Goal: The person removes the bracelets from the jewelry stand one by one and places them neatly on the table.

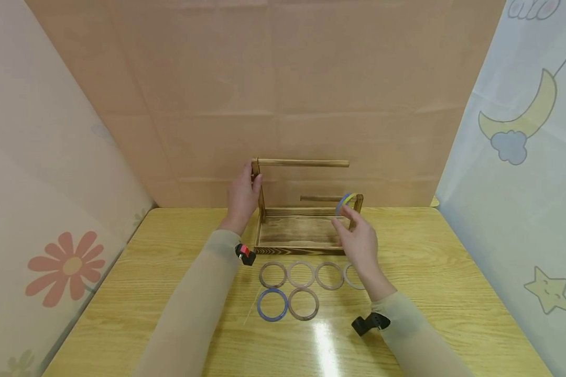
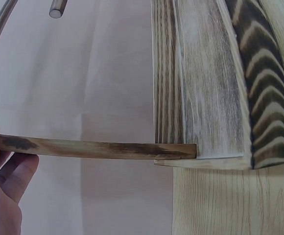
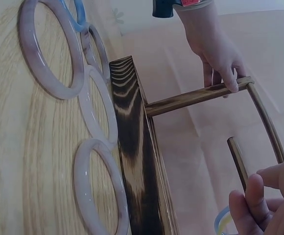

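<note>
No readable text anywhere (only wall drawings)

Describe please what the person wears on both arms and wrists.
Both arms are covered by tight beige sleeves that reach to the wrists; the hands are bare. On the left wrist sits a small black device with a red part. On the right wrist sits a small black device with no red showing. No rings, watches or gloves are visible.

Rack at frame centre, bangles below it

The wooden rack (image 1: 302, 230) stands on the table (image 1: 453, 293), mid-frame. Six bangles (image 1: 302, 290) lie in two rows below it. The left hand (image 1: 242, 196) grips its upper-left post; the right hand (image 1: 358, 243) holds a bangle (image 1: 345, 201) at its right post.
</note>
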`<state>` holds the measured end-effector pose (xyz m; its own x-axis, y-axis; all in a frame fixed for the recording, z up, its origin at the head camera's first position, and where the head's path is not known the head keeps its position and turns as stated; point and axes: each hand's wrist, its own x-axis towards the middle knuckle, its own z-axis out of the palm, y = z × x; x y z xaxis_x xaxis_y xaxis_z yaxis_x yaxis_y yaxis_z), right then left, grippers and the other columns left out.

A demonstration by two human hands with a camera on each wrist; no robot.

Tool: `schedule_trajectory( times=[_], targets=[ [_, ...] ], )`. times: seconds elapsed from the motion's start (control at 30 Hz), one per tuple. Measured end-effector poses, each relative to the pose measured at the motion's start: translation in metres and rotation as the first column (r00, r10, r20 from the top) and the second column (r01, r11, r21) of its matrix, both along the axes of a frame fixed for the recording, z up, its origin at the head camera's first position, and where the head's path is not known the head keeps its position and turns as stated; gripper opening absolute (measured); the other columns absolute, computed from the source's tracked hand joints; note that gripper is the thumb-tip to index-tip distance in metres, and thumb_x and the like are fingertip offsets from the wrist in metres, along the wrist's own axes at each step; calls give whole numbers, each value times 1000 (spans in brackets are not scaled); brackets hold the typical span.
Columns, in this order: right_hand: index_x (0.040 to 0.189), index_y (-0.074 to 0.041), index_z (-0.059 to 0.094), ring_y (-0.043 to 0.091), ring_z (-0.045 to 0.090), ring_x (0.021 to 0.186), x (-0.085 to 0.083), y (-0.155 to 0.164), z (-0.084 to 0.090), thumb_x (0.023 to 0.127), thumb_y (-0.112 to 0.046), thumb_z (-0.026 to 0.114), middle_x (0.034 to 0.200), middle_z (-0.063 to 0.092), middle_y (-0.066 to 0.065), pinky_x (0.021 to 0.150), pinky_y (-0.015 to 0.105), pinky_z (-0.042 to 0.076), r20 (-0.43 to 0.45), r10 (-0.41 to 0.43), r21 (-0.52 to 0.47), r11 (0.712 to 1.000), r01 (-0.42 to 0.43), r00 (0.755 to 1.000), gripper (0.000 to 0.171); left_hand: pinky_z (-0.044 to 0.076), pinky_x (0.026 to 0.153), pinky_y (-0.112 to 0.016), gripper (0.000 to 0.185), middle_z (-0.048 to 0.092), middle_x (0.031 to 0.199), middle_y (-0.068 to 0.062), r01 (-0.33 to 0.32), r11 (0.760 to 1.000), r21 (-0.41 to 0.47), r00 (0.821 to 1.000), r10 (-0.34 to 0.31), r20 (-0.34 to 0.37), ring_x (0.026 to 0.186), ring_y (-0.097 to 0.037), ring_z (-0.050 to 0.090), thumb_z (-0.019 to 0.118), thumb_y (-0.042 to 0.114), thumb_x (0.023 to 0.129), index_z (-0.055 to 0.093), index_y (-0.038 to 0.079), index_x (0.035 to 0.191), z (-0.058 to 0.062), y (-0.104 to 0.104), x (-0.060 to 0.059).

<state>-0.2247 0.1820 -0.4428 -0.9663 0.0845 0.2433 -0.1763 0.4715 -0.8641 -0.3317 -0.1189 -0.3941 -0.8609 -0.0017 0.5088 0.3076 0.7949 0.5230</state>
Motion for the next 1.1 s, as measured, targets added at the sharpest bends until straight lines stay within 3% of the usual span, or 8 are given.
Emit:
schedule_trajectory(
  times=[0.1, 0.47, 0.63, 0.77, 0.87, 1.0, 1.1],
  targets=[
    [161, -4, 54, 44, 73, 65, -2, -3, 0, 110, -28, 73, 144, 72, 9, 41, 21, 35, 17, -10, -19, 1000, 10, 1000, 60, 60, 86, -59, 40, 75, 114, -20, 1, 1000, 1, 1000, -1, -1, 99, -42, 75, 64, 20, 115, 54, 3, 150, 0, 0, 0],
    [169, -7, 43, 42, 75, 72, -3, -16, -2, 111, -35, 71, 162, 58, 9, 44, 20, 39, 81, -7, -105, 994, 15, 997, 70, 59, 87, -58, 38, 75, 113, -19, 0, 1000, 0, 1000, 0, -6, 99, -41, 74, 63, 21, 115, 55, 4, 148, -1, -1, 2],
    [169, -5, 39, 44, 77, 77, -4, -21, 0, 111, -34, 70, 162, 58, 12, 51, 21, 52, 69, -14, -119, 993, 22, 998, 72, 57, 85, -59, 38, 75, 109, -18, -16, 1000, -15, 1000, 16, -11, 95, -41, 73, 64, 22, 115, 55, 5, 148, 0, 0, 2],
    [169, -7, 39, 30, 76, 69, -5, -25, 2, 111, -32, 71, 161, 58, 15, 60, 31, 62, 65, -20, -156, 987, 30, 998, 71, 58, 85, -59, 36, 75, 109, -18, -13, 1000, -18, 1000, 13, -15, 96, -41, 74, 64, 21, 115, 55, 5, 146, 0, 1, 2],
    [167, -9, 42, 25, 75, 65, -7, -28, 1, 111, -32, 72, 158, 60, 14, 56, 27, 59, 53, -23, -166, 986, 31, 998, 68, 59, 84, -58, 35, 75, 109, -18, -5, 1000, -13, 1000, 5, -14, 96, -41, 74, 63, 21, 115, 55, 5, 145, 1, 1, 3],
    [165, -9, 46, 33, 76, 67, -10, -30, -2, 111, -31, 72, 153, 64, 12, 47, 21, 47, 39, -23, -154, 988, 29, 999, 64, 59, 82, -58, 34, 75, 106, -19, 2, 1000, -11, 1000, -2, -15, 94, -40, 75, 63, 21, 115, 55, 5, 145, 0, 1, 3],
    [163, -9, 49, 28, 75, 64, -12, -30, -3, 110, -32, 72, 148, 68, 9, 45, 21, 44, 34, -30, -140, 990, 35, 999, 61, 59, 82, -58, 35, 75, 106, -19, 3, 1000, -10, 1000, -4, -16, 94, -40, 75, 63, 21, 115, 55, 5, 145, 0, 2, 3]
  ],
)
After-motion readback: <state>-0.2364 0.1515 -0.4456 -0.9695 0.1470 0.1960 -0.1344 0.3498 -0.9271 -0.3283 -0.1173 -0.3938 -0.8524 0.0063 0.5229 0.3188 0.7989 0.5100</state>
